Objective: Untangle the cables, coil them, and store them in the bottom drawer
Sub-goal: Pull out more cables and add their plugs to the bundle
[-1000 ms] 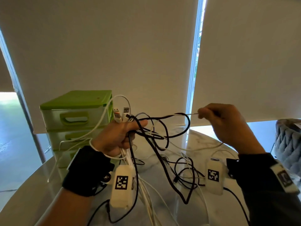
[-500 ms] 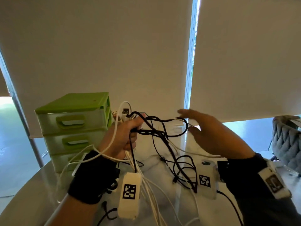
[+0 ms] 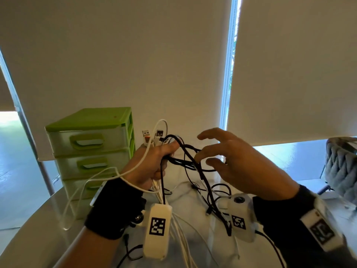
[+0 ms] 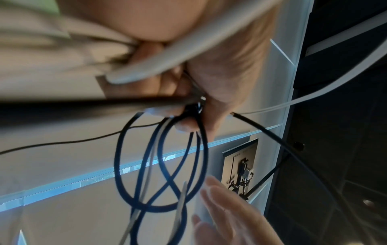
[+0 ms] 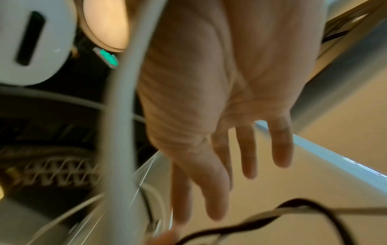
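Observation:
My left hand (image 3: 154, 163) grips a tangled bundle of black cables (image 3: 191, 161) and white cables (image 3: 160, 128) above the table, with USB plugs (image 3: 159, 134) sticking up past the fist. In the left wrist view the black cables (image 4: 163, 165) hang in loops from my curled left fingers (image 4: 188, 126). My right hand (image 3: 228, 161) hovers just right of the black loops with its fingers spread and holds nothing. The right wrist view shows its straight fingers (image 5: 217, 182) above a black cable (image 5: 293, 208). A green drawer unit (image 3: 90, 151) stands at the back left.
Loose black and white cable lengths (image 3: 214, 202) trail onto the pale round table (image 3: 38, 229). White blinds hang behind. A grey knitted seat (image 3: 342, 167) stands at the right edge.
My right hand has let go of the white cable end it pinched a second ago, opened, and moved left toward the black loops. The left hand keeps its grip.

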Demonstrator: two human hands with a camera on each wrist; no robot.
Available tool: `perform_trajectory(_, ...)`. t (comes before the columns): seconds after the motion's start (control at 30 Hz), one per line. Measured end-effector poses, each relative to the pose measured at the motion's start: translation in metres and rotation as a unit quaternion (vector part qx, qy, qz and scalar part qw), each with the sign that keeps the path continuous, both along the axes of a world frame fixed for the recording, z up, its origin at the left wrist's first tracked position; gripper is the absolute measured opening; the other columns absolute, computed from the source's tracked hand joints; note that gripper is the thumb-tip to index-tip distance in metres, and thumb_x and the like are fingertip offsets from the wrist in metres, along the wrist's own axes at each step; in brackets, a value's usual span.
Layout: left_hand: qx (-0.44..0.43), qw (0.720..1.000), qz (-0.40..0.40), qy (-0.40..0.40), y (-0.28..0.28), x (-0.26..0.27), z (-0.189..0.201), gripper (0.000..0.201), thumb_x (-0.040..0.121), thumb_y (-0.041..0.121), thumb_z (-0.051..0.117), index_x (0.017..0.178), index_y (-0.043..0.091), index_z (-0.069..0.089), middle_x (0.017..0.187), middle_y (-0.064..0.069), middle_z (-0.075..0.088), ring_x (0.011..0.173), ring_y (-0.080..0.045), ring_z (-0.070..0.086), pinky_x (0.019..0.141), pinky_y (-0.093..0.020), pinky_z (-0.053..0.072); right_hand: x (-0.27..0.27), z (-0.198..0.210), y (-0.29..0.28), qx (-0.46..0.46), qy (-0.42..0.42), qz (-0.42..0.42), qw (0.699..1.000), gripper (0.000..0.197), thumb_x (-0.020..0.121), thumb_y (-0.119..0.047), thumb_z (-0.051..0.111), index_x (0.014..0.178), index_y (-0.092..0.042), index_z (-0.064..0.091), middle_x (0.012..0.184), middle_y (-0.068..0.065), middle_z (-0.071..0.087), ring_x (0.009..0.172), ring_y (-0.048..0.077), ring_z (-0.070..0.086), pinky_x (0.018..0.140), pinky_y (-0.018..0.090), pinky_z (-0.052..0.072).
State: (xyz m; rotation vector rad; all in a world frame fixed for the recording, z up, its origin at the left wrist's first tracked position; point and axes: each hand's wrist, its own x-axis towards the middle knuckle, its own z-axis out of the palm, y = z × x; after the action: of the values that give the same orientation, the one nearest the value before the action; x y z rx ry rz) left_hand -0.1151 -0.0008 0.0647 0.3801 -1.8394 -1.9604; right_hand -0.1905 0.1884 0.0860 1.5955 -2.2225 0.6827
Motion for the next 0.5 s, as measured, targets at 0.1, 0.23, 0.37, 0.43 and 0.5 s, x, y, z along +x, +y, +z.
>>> perform_trajectory(0.1,-0.005,1.000,0.002,-0.013,0.001,0.000,0.000,0.043,0.087,0.030,0.065,0.052,0.015,0.045,0.037,0.005,0.023,0.030,-0.007,0.015,0.036,-0.013,0.011,-0.002,-0.006,-0.006,-0.005,0.004,0.005,1.000,0.028,0.091,-0.018,0.064,0.106,-0.041,0.070,0.127,-0.016,0.050,0.105,0.001,0.052,0.089,0.021,0.044)
perform_trajectory(0.23,-0.027,0.999,0.006,-0.026,0.002,0.000,0.000,0.044,0.082,0.028,0.071,0.051,0.016,0.043,0.039,0.004,0.025,0.032,-0.009,0.016,0.038,-0.015,0.012,-0.006,-0.011,-0.011,0.004,0.031,0.019,0.999,0.026,0.089,-0.015,0.065,0.104,-0.036,0.072,0.108,-0.013,0.059,0.090,0.004,0.055,0.078,0.027,0.049)
perform_trajectory(0.37,-0.091,0.995,-0.001,-0.036,0.000,0.000,-0.006,0.043,0.070,0.025,0.081,0.056,0.019,0.041,0.043,0.002,0.029,0.035,-0.012,0.021,0.039,-0.019,0.020,-0.005,-0.012,-0.011,0.006,0.042,0.006,0.999,0.014,0.091,-0.025,0.063,0.099,-0.033,0.072,0.093,-0.012,0.052,0.076,0.008,0.054,0.067,0.025,0.044)
perform_trajectory(0.43,-0.170,0.985,-0.010,-0.035,0.000,0.002,-0.005,0.039,0.063,0.017,0.085,0.055,0.016,0.047,0.044,0.002,0.036,0.038,-0.014,0.030,0.041,-0.025,0.028,-0.006,-0.014,-0.014,-0.040,0.035,0.006,0.999,0.013,0.092,-0.027,0.060,0.099,-0.030,0.070,0.090,-0.011,0.050,0.073,0.009,0.054,0.064,0.023,0.043)
perform_trajectory(0.5,-0.266,0.963,-0.029,-0.030,0.002,0.004,-0.002,0.028,0.063,0.002,0.083,0.065,0.006,0.056,0.045,0.010,0.045,0.044,-0.010,0.042,0.050,-0.026,0.039,-0.010,-0.019,-0.019,-0.113,0.038,-0.015,0.993,0.013,0.094,-0.026,0.057,0.101,-0.027,0.068,0.091,-0.008,0.050,0.074,0.011,0.055,0.064,0.024,0.046)
